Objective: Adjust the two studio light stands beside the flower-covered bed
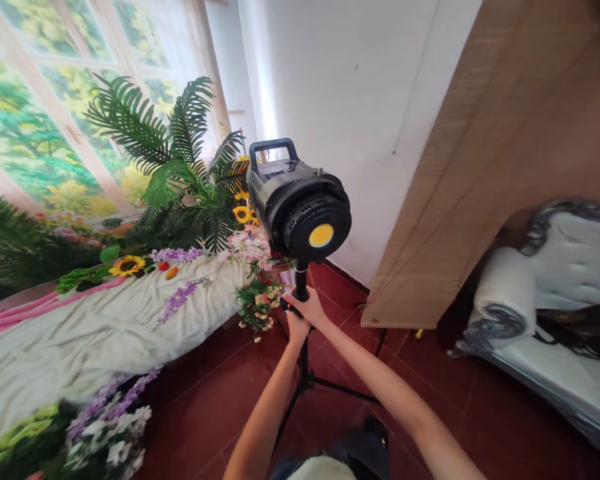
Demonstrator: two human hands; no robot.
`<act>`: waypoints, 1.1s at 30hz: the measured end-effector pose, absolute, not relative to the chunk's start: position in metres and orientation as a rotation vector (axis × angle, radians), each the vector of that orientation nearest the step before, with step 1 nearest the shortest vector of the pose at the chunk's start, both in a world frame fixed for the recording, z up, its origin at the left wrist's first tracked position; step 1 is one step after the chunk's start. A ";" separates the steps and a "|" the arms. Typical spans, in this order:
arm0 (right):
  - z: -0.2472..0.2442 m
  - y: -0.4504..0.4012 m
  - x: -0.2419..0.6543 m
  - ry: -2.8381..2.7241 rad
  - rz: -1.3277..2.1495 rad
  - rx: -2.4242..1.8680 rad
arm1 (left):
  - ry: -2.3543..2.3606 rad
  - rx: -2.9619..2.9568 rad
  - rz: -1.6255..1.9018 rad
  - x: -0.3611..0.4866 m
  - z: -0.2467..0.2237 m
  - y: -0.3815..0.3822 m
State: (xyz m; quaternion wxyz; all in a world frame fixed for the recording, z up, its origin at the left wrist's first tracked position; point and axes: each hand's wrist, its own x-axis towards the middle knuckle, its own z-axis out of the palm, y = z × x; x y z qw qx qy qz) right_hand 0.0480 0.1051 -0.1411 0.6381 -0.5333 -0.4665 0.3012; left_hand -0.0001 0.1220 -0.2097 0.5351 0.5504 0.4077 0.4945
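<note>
A black studio light point(300, 203) with a top handle and a round yellow lamp face sits on a black light stand point(304, 363). My right hand point(311, 308) is closed around the stand's upper pole, just under the light, with its fingers by a dark knob point(285, 304). Slightly lower, my left hand point(297, 327) is closed on the same pole and touches my right hand. The fingers of both hands are partly hidden by the hands and pole. Below, the stand's legs spread over the red tiled floor point(205, 413).
To the left, a white cloth point(190, 313) lies over a long surface with sunflowers point(128, 265) and purple flowers. Palm leaves point(145, 127) rise behind it. A hanging tan panel point(430, 200) and a white tufted sofa point(570, 267) are at right.
</note>
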 end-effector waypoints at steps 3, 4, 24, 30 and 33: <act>-0.129 0.109 0.046 -1.024 0.720 -1.199 | 0.982 1.345 1.227 0.003 -0.217 0.124; -0.124 0.110 0.047 -1.051 0.738 -1.177 | 1.006 1.360 1.233 0.003 -0.217 0.124; 0.006 0.132 0.062 -1.247 1.036 -0.793 | 0.984 1.445 1.160 0.001 -0.214 0.128; -0.005 0.132 0.061 -1.229 1.042 -0.818 | 0.947 1.385 1.075 0.000 -0.219 0.130; -0.006 0.133 0.061 -1.220 1.045 -0.799 | 0.955 1.357 1.063 -0.001 -0.220 0.131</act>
